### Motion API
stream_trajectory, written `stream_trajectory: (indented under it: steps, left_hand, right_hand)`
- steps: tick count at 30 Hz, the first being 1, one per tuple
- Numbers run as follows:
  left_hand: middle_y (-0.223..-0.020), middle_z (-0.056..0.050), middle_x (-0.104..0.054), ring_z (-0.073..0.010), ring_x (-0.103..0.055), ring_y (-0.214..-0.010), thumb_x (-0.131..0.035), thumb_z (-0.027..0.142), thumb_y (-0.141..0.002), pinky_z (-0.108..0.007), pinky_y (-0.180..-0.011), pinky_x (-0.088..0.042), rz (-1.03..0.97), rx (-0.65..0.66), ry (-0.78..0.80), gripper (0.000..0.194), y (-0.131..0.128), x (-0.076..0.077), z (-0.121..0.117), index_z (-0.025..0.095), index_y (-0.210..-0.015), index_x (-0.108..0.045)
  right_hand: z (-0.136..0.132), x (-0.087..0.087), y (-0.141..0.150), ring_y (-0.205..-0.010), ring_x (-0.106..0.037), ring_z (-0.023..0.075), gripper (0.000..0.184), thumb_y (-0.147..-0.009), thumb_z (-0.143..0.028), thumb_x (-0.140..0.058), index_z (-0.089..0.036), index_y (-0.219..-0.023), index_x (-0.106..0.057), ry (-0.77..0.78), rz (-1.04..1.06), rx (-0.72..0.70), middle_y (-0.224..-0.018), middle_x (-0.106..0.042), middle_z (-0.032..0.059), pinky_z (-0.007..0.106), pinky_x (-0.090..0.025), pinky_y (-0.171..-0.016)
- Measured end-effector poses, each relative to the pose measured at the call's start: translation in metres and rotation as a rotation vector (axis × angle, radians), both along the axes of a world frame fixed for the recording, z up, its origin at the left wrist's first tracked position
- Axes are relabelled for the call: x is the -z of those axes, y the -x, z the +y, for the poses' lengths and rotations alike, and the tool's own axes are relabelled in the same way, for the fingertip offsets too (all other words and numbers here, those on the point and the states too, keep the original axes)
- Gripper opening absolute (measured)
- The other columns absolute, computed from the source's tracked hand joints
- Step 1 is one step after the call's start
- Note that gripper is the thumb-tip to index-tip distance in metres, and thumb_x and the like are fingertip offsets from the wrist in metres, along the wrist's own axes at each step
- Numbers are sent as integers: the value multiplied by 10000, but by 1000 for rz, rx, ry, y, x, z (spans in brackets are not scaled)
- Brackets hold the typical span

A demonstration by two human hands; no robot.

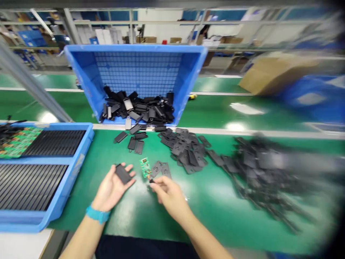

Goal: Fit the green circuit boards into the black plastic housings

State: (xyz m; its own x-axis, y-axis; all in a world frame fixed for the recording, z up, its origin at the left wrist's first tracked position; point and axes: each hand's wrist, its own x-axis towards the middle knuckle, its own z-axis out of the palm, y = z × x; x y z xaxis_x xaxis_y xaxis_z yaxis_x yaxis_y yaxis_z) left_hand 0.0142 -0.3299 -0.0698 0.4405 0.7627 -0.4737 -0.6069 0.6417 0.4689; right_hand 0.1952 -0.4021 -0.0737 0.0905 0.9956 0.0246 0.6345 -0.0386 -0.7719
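Note:
My left hand (111, 187) lies palm up with a black plastic casing (123, 174) resting across its fingers. My right hand (169, 194) pinches a small black piece at the lower end of a small green circuit board (145, 167), just beside the left hand. Two grey-black flat casing parts (160, 169) lie right behind the fingertips. A loose spread of similar dark parts (183, 149) covers the green bench beyond them.
A blue crate (134, 48) heaped with black casings sits tilted at the back of the bench. To the left, a blue tray (72, 172) holds rows of dark parts and green boards (18, 142). A blurred dark heap (269, 165) lies right, below a cardboard box (275, 72).

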Motion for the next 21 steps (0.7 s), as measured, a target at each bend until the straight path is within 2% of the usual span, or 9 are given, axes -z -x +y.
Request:
stream_trajectory:
  steps: [4,7,15,17,21]
  left_hand:
    - [-1085,-111,-554,-238,-568,-940,-371,477,-839,-430,-843,-411,-238,111,43,385,-35,-13,-13,162,-1025,-488]
    - [-1150,-134,-521,-248,-556,-961,-321,526,-836,-432,-819,-413,-279,84,16,443,-44,-15,-16,164,-1043,-470]
    - [-1257,-161,-459,-264,-487,-1104,-308,486,-860,-417,-879,-381,-177,65,-56,459,-43,-15,-27,158,-1164,-409]
    - [-1255,-165,-464,-268,-498,-1094,-351,453,-859,-422,-880,-384,-145,64,-71,423,-44,-16,-29,159,-1159,-404]
    - [-1177,-156,-531,-258,-535,-1052,-497,272,-829,-436,-874,-400,5,24,-171,333,-50,-13,-33,167,-1128,-394]
  right_hand:
    - [-16,-1,-14,-596,-600,137,185,-822,-328,-513,-193,-723,-592,-103,48,-6,-673,-639,-4,225,-449,-572]
    - [-20,2,-15,-613,-603,141,139,-809,-316,-538,-214,-750,-611,-185,4,-43,-708,-649,-3,227,-448,-585]
    - [-14,2,-6,-642,-631,158,157,-812,-322,-523,-224,-763,-635,-218,3,-85,-748,-674,15,227,-487,-589]
    - [-13,1,-4,-663,-638,168,170,-812,-327,-516,-226,-767,-645,-203,14,-75,-781,-681,25,233,-496,-595]
    - [-14,0,-2,-702,-639,185,192,-808,-335,-509,-229,-768,-664,-161,47,-73,-799,-681,36,244,-499,-600]
